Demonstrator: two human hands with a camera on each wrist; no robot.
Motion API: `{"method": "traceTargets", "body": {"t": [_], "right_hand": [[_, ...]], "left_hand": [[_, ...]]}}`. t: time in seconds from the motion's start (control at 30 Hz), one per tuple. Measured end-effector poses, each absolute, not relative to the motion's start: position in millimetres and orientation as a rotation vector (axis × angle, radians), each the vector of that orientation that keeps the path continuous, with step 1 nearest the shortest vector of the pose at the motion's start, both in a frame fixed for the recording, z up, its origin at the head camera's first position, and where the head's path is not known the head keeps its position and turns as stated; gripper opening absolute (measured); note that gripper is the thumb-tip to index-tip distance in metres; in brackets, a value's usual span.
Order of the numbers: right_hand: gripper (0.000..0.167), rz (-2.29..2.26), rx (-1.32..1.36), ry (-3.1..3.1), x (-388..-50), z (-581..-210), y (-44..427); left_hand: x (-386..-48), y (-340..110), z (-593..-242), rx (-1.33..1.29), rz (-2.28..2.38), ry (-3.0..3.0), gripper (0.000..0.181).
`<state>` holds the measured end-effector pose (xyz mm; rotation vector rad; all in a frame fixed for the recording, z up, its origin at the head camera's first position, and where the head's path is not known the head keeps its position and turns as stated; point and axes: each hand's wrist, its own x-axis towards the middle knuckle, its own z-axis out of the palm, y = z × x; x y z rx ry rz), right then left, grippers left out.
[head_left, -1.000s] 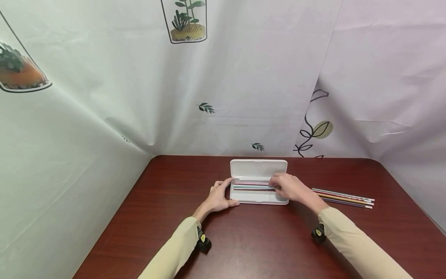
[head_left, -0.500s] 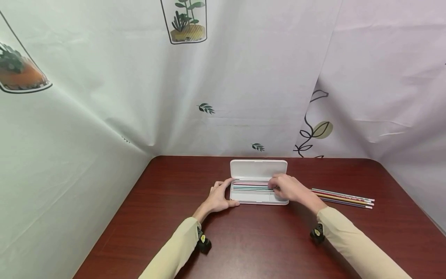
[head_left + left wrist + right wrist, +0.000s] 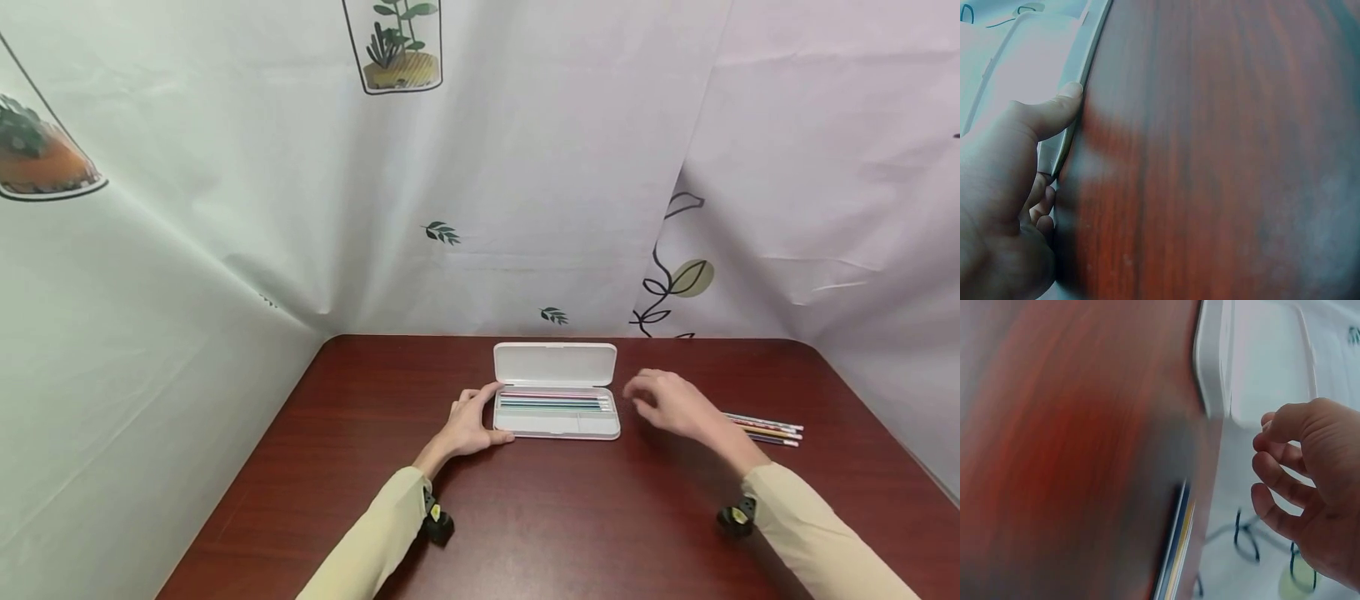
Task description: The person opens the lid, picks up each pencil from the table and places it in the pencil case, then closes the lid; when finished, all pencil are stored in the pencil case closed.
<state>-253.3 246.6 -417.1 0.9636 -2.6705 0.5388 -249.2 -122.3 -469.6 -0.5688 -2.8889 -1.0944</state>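
A white pencil case [image 3: 547, 426] lies on the table with its lid [image 3: 555, 364] raised at the back. Several pencils [image 3: 551, 403] lie side by side in its rear compartment; the front compartments look bare. My left hand [image 3: 467, 423] grips the case's left end, thumb [image 3: 1060, 112] at the front edge and fingers toward the back. Just right of the case, my right hand [image 3: 671, 404] hovers over the table with loosely curled fingers, holding nothing. More pencils [image 3: 772, 430] with white ends lie beyond it, partly hidden behind the right forearm.
The case and pencils rest on a dark red wooden table [image 3: 555, 508]. A white cloth [image 3: 525, 167] printed with plants hangs behind the table and along its sides. Each wrist bears a small black camera [image 3: 438, 525].
My right hand has come out of the case and moved right, leaving the pencils inside and uncovering their right ends. The left hand stays on the case.
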Motion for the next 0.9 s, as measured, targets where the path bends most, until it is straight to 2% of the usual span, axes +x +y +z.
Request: {"method": "traceTargets", "body": {"t": [0.43,0.67,0.9], "right_hand": [[0.028,0.447,0.781,-2.634,-215.4,-433.5,347.0],[0.031,0.385,0.747,-2.606,-206.0,-444.8,376.6],[0.027,0.362,0.714,-2.652,-200.9,-448.2,386.9]], "left_hand": [[-248.9,-122.6,-469.5,-0.584,-1.081,-2.886,0.086],[-249.6,-122.4,-470.2,-0.579,-1.074,-2.886,0.086],[-249.0,-122.6,-469.5,-0.590,-1.076,-2.887,0.086]]}}
